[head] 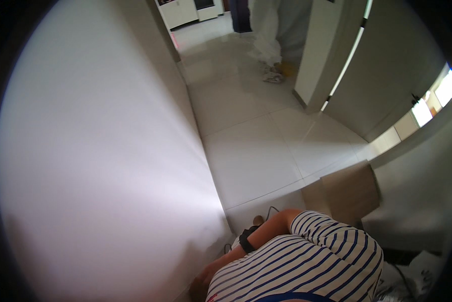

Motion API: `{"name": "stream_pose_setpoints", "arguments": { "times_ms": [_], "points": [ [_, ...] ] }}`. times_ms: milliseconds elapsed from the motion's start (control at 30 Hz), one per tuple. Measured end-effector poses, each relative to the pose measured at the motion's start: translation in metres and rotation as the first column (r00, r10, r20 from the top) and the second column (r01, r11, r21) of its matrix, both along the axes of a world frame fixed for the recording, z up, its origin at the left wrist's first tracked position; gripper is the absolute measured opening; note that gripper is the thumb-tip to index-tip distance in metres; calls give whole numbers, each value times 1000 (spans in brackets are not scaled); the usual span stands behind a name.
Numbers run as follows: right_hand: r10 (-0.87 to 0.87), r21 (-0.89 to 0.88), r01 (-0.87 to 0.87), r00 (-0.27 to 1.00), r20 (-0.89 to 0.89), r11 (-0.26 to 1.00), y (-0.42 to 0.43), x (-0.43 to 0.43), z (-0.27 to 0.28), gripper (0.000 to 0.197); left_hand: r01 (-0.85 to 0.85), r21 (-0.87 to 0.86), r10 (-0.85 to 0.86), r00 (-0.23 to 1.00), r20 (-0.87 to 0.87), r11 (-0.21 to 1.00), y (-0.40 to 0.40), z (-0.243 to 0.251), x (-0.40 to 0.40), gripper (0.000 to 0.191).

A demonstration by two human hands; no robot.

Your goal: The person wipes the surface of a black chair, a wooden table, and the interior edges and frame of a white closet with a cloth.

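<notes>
My right arm, in a white shirt (286, 260) with dark blue stripes, bends across my body toward the foot of a white wall (109, 158). A black band (246, 243) is around the forearm. Low beside the wall, my right hand (201, 281) is blurred and partly behind the shirt; whether it holds anything cannot be told. Past the forearm a thin dark cable (272, 208) loops up near a small brown rounded thing (258, 220). My left hand is out of view.
Pale floor tiles (248, 162) run along the wall. A brown box-like thing (350, 190) stands at right, below a partly open door (384, 71). Crumpled cloth (273, 77) and translucent sheeting (265, 34) lie farther off. A white bag (424, 271) bearing writing sits at lower right.
</notes>
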State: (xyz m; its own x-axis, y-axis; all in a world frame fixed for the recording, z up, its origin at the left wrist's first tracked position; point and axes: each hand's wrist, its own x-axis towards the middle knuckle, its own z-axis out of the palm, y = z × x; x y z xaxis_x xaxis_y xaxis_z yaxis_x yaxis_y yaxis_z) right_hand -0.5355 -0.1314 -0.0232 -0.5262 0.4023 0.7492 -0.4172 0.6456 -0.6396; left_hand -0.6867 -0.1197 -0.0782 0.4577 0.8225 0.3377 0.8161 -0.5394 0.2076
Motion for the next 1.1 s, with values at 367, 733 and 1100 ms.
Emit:
{"name": "stream_pose_setpoints", "arguments": {
  "times_ms": [367,733,1100],
  "points": [
    [292,-25,-295,954,-73,955,-14,59,2,30,-161,-245,133,983,-127,956,-26,-4,76,32],
    [138,116,-164,969,206,980,-8,47,-40,31,-217,-285,184,973,-140,934,-23,-20,99,32],
    [-259,-233,554,669,697,799,178,235,20,52,114,-241,-184,939,-291,964,140,-10,163,32]
  ]
}}
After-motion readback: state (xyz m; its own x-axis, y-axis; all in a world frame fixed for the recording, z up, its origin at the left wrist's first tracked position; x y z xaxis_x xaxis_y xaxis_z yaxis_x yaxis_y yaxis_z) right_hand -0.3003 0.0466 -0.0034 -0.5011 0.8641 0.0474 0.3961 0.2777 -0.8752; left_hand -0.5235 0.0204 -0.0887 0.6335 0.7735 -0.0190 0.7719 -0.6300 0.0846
